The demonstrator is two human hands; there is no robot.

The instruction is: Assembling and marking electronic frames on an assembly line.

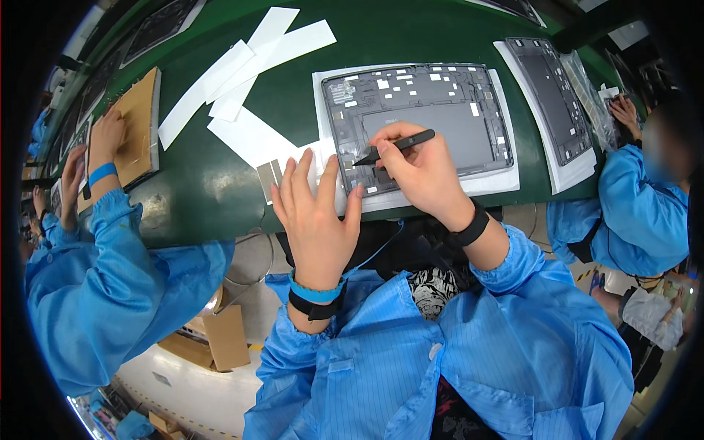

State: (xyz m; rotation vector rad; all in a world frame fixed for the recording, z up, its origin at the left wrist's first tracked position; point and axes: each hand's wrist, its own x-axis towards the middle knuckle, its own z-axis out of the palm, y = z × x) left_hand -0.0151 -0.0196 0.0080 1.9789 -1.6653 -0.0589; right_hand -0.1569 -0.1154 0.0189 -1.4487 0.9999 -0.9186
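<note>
My right hand (425, 176) is closed around a black pen-shaped tool (400, 147). Its pointed tip comes down at the left side of a dark grey tablet housing (469, 139), just beside my left fingers. Small white and pale patches dot the housing's inner face, mostly along the far edge. Under the housing lies a white sheet (506, 179). My left hand (317, 227) is spread with nothing gripped, its fingers reaching over the near left corner of the housing and the white sheet. By its fingertips is a small card with grey strips (268, 182).
White paper strips (253, 139) overlap on the green table (198, 176) at the far left. To the right, a second dark housing (546, 99) rests on another white sheet. A co-worker's hands (108, 139) are by a cardboard-topped block (143, 121); another person sits at right.
</note>
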